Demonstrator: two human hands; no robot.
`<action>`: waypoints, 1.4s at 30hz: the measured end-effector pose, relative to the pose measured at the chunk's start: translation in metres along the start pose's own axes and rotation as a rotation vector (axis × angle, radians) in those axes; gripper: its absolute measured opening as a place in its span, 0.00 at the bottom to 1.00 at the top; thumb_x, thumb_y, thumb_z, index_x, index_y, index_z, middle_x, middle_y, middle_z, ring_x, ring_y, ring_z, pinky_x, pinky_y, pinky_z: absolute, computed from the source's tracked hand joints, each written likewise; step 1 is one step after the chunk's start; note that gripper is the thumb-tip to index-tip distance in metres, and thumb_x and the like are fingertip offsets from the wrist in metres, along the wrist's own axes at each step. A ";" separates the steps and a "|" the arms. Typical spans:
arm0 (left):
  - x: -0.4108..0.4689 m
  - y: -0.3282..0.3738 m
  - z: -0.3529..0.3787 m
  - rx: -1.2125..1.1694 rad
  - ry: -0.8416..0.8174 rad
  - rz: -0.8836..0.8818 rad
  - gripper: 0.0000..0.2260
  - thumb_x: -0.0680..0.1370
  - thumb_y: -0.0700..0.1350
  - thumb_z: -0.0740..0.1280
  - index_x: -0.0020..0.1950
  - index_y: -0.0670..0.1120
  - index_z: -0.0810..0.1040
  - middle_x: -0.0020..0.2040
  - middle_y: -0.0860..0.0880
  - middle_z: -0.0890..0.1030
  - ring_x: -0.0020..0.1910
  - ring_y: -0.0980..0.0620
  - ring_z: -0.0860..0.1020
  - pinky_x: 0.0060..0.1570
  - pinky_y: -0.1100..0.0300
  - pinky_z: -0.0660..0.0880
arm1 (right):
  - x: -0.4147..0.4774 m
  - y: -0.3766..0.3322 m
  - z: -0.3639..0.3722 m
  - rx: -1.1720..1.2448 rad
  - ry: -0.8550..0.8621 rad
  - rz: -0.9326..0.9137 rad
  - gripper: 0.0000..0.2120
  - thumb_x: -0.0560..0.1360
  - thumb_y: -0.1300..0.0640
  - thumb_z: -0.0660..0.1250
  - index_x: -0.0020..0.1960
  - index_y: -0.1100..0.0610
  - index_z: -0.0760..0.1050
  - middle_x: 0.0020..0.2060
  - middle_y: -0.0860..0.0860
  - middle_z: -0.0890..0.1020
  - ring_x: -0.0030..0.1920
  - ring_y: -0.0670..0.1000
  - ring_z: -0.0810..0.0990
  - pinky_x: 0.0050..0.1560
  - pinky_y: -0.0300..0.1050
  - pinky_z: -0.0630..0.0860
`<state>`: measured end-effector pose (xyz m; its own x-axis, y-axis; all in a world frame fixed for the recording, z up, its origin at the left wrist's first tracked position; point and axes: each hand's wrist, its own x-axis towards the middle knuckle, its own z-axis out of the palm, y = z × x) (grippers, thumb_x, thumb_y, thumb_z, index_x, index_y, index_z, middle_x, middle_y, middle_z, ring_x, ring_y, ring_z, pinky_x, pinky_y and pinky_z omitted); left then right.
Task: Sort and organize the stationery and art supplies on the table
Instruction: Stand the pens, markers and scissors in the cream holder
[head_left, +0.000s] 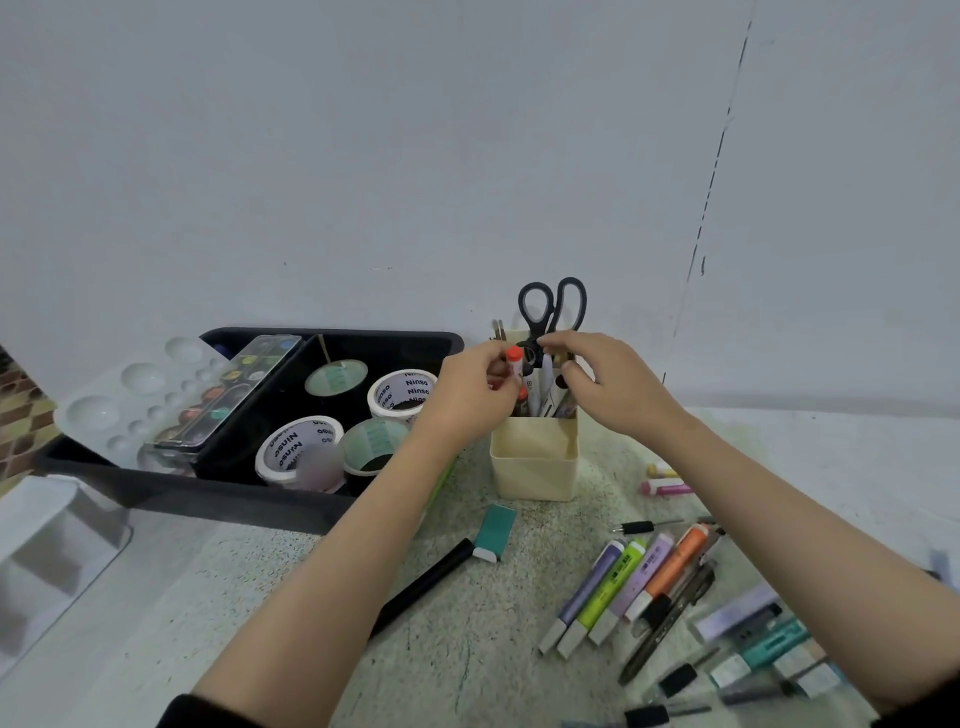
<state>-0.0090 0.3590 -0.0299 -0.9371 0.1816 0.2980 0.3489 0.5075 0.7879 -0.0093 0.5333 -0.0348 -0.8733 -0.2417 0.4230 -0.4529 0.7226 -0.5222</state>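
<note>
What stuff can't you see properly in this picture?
Head view:
- Scissors: blades hidden inside the cream holder.
- Red-capped stick: body covered by the left hand.
- Right hand: what its fingertips touch is unclear.
- Pens at bottom right: blurred, cut off by the edge.

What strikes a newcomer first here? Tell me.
Black scissors stand handles-up in the cream pen holder at centre, where the left hand pinches a red-capped pen and the right hand touches its contents. Tape rolls sit in the black tray at left; highlighters lie lower right.
</note>
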 end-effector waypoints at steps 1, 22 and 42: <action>0.001 -0.002 0.001 -0.002 -0.009 0.002 0.10 0.77 0.37 0.65 0.56 0.47 0.76 0.41 0.57 0.78 0.39 0.66 0.78 0.39 0.78 0.71 | -0.001 0.000 -0.001 0.035 0.010 0.003 0.19 0.77 0.64 0.57 0.64 0.53 0.74 0.55 0.48 0.80 0.56 0.44 0.74 0.54 0.35 0.66; 0.005 -0.005 0.014 -0.147 -0.123 -0.063 0.16 0.79 0.39 0.62 0.67 0.43 0.71 0.57 0.47 0.80 0.53 0.57 0.77 0.45 0.77 0.71 | -0.008 0.003 0.005 0.147 0.148 -0.052 0.13 0.76 0.55 0.68 0.59 0.47 0.79 0.46 0.40 0.81 0.50 0.40 0.75 0.52 0.27 0.68; -0.002 -0.024 0.005 -0.125 0.151 -0.016 0.11 0.75 0.36 0.67 0.57 0.44 0.78 0.47 0.51 0.81 0.44 0.61 0.79 0.46 0.69 0.76 | 0.027 -0.010 0.019 -0.316 -0.047 0.014 0.12 0.77 0.50 0.59 0.42 0.49 0.80 0.30 0.45 0.77 0.44 0.48 0.74 0.49 0.45 0.58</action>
<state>-0.0160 0.3509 -0.0526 -0.9340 0.0412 0.3549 0.3409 0.3992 0.8511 -0.0319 0.5069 -0.0319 -0.8896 -0.2551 0.3787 -0.3696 0.8894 -0.2689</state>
